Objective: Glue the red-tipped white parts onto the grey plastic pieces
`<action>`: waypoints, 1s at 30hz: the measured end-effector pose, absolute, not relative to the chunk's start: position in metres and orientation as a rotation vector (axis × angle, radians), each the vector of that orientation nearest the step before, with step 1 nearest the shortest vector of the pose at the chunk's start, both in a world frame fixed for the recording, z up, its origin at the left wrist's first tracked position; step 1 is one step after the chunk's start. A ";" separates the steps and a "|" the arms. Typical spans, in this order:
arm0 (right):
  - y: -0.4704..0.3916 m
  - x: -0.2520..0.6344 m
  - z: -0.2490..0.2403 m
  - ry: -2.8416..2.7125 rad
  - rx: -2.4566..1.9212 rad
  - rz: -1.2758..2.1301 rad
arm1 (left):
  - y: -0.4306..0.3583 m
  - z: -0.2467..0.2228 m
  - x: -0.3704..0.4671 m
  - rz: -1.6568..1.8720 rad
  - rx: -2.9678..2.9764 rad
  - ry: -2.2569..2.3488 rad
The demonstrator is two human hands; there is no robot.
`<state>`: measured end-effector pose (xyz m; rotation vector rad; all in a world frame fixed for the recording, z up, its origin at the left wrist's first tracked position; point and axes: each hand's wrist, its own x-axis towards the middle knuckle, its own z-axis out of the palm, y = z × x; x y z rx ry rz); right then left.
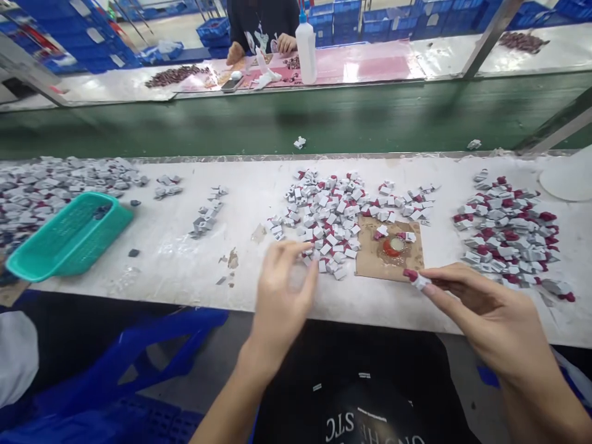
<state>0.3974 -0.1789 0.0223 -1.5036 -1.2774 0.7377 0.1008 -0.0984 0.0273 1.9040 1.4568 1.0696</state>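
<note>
My right hand [490, 308] pinches a small grey-and-maroon plastic part [420, 281] between thumb and fingertips, just in front of a brown cardboard piece [370, 262]. On that cardboard lies a round pale disc [396, 244] in an orange-red wet patch, with a couple of similar parts beside it. My left hand [284, 280] reaches to the near left edge of a loose pile of grey-and-maroon parts [328, 209]. Its thumb and index finger are apart at the pile, and no part is clearly gripped between them.
Another heap of parts [504, 228] lies to the right. At the left, a green plastic basket [69, 237] stands against a large grey heap [78, 176]. Beyond the green divider [231, 126], a person [263, 28] works near a white squeeze bottle [306, 52].
</note>
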 end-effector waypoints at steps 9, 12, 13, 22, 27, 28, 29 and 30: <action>-0.189 0.399 0.008 -1.126 -1.667 0.716 | -0.073 0.002 0.059 0.862 1.619 1.895; -0.192 0.394 0.007 -1.122 -1.655 0.727 | -0.064 0.001 0.062 0.847 1.597 1.867; -0.193 0.393 0.007 -1.119 -1.652 0.730 | -0.062 0.001 0.061 0.846 1.584 1.854; -0.189 0.390 0.004 -1.057 -1.684 0.752 | -0.065 0.007 0.051 0.881 1.508 1.772; -0.179 0.397 0.003 -1.104 -1.740 0.713 | -0.064 0.011 0.054 0.833 1.542 1.703; -0.178 0.400 0.002 -1.104 -1.754 0.694 | -0.062 0.012 0.052 0.847 1.548 1.725; -0.178 0.402 -0.001 -1.097 -1.762 0.665 | -0.059 0.012 0.049 0.871 1.552 1.758; -0.177 0.404 -0.003 -1.087 -1.768 0.630 | -0.056 0.012 0.046 0.900 1.557 1.794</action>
